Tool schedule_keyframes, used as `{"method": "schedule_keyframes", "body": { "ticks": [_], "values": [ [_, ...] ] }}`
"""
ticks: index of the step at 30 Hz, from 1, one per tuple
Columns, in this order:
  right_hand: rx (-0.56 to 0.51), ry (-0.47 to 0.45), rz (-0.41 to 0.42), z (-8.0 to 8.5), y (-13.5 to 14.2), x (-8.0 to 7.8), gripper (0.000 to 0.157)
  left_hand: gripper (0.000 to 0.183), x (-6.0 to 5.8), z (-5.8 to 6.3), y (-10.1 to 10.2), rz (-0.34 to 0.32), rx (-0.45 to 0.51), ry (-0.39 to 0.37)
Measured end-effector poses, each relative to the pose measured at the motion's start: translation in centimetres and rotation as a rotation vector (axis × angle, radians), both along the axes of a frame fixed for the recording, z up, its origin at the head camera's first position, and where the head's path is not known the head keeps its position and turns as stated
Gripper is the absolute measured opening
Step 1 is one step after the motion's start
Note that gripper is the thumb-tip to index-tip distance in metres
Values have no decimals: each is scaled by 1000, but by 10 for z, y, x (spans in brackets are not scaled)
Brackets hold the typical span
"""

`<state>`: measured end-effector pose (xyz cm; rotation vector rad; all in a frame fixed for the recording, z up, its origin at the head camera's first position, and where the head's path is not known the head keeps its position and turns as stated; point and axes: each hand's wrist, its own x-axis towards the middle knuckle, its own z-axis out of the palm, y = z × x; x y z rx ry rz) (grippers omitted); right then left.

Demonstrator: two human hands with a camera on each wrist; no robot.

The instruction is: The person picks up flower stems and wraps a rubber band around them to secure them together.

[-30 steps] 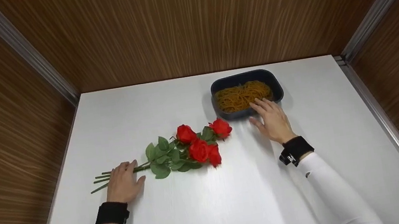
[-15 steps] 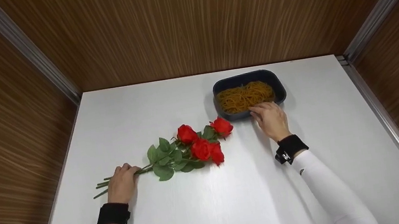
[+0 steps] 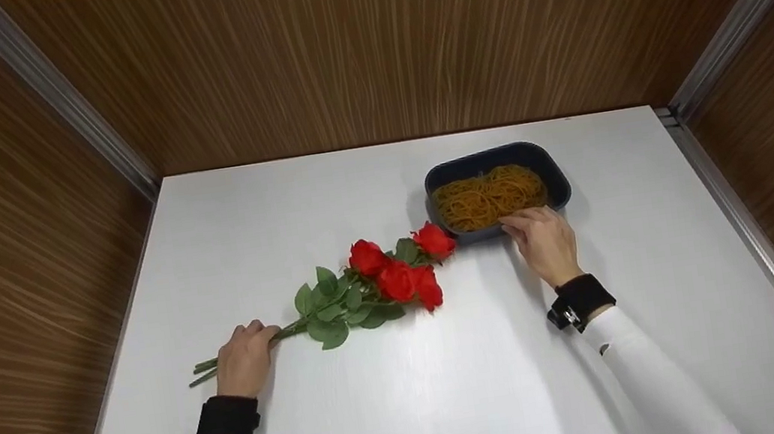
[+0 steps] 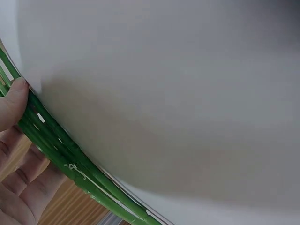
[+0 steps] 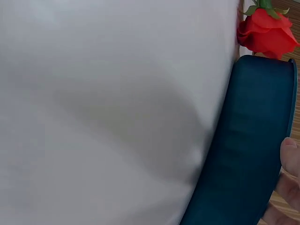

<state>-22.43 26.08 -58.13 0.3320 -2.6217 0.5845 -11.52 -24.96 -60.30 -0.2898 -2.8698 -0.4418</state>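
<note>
Red roses (image 3: 396,281) with green leaves lie slanting across the white table in the head view. My left hand (image 3: 246,358) grips their bundled stems (image 4: 77,159), thumb on one side and fingers round the other in the left wrist view. Toward the back right stands a dark blue rectangular container (image 3: 554,174) with orange-brown noodles (image 3: 486,197) inside. On its near rim my right hand (image 3: 546,244) pinches the wall, the thumb (image 5: 290,154) outside and fingers over the edge. One rose (image 5: 267,33) is right beside the container's left corner, seemingly touching it.
The white table (image 3: 397,397) is bounded by a brown wood-grain panel (image 3: 363,46) at the back and similar panels at both sides. Metal strips (image 3: 763,255) run along the right edge and up the corners.
My left hand has closed round the stems and shifted the roses slightly right. My right hand has gone from loosely spread to pinching the rim, and the container has come slightly nearer and right.
</note>
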Motion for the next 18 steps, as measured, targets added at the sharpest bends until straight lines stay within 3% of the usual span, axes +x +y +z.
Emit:
{"method": "schedule_keyframes", "body": {
  "ticks": [9,18],
  "values": [
    [-16,7,-24,-2,17,20,15,12,5,-1,9,-18,-34,33],
    [-37,35,-55,-3,35,46,16,9,12,-2,32,2,-26,53]
  ]
}}
